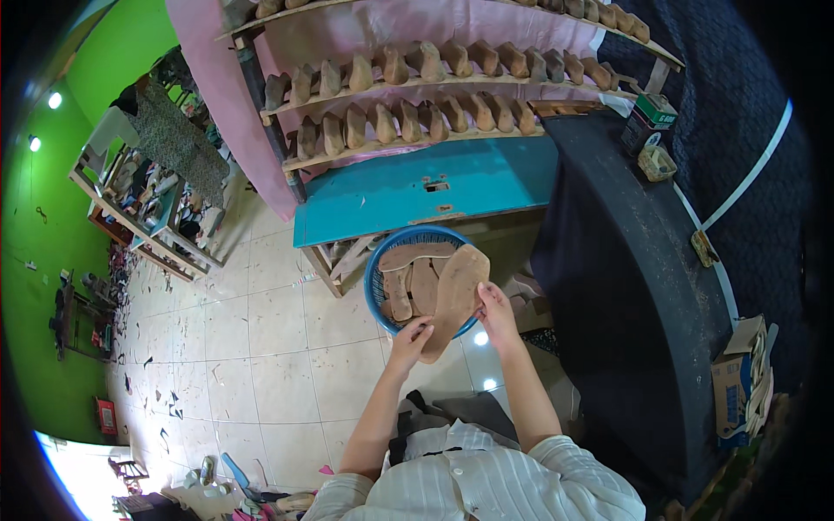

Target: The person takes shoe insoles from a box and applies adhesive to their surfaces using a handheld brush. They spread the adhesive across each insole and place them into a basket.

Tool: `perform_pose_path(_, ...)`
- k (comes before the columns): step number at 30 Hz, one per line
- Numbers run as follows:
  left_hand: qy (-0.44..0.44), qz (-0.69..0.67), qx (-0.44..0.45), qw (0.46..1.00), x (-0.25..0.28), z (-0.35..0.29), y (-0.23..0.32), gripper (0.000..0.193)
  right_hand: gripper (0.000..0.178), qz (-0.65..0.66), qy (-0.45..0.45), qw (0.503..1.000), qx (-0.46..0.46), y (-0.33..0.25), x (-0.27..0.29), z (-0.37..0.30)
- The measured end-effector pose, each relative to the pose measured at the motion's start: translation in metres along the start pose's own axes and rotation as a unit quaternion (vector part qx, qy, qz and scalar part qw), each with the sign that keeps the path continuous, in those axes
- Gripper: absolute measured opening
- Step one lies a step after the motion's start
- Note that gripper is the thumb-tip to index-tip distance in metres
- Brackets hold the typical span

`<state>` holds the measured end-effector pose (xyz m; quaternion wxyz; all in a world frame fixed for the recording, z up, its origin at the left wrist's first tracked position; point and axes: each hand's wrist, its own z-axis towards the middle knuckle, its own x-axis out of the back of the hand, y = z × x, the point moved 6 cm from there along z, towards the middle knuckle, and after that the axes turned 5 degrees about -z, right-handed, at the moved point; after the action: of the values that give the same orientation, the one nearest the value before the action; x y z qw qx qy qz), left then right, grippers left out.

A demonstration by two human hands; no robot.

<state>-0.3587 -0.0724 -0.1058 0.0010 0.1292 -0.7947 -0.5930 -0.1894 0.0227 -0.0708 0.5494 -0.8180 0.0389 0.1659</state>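
A long brown insole-shaped piece [460,295] is held up in front of me, tilted, with its wider end toward the upper right. My left hand [411,345] pinches its lower left edge between thumb and fingers. On the opposite edge, my right hand [496,315] grips it, thumb on top. Beneath it stands a round blue plastic basket [372,282], whose right part the piece hides. Inside the basket lie several similar brown pieces [423,282], one with a pale edge along it.
Behind the basket is a teal table [382,197]. Shelves [382,156] above it carry rows of shoe lasts [360,73]. A dark-covered counter [625,260] runs along my right, with a cardboard box [731,391] beside it. Scraps litter the tiled floor [278,373]. Another person [178,130] stands far left.
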Motion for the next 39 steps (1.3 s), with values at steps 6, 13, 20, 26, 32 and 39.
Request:
perform_pose_path(6, 0.085, 0.012, -0.027, 0.996, 0.047, 0.033, -0.013, 0.035, 0.011, 0.056, 0.019, 0.998, -0.026, 0.042, 0.01, 0.031)
perform_pose_path(13, 0.151, -0.223, 0.114, 0.956, 0.082, 0.074, -0.065, 0.034, 0.011, 0.117, 0.07, 0.983, -0.123, 0.087, 0.007, 0.068)
perform_pose_path(20, 0.175, -0.006, 0.023, 0.984, 0.125, 0.14, -0.08, 0.04, 0.009, 0.104, 0.079, 0.97, -0.207, 0.141, 0.04, 0.137)
perform_pose_path(26, 0.277, 0.131, -0.005, 0.952, 0.138, 0.169, -0.092, 0.052, 0.011, -0.073, 0.068, 0.986, -0.133, 0.164, 0.056, 0.179)
perform_pose_path(32, 0.292, 0.205, 0.014, 0.934, 0.129, 0.186, -0.098, 0.056, 0.015, -0.262, 0.158, 0.95, -0.06, 0.177, 0.079, 0.205)
perform_pose_path(39, 0.293, 0.238, 0.006, 0.926, 0.146, 0.197, -0.123, 0.062, 0.022, -0.361, 0.164, 0.918, -0.024, 0.168, 0.065, 0.21)
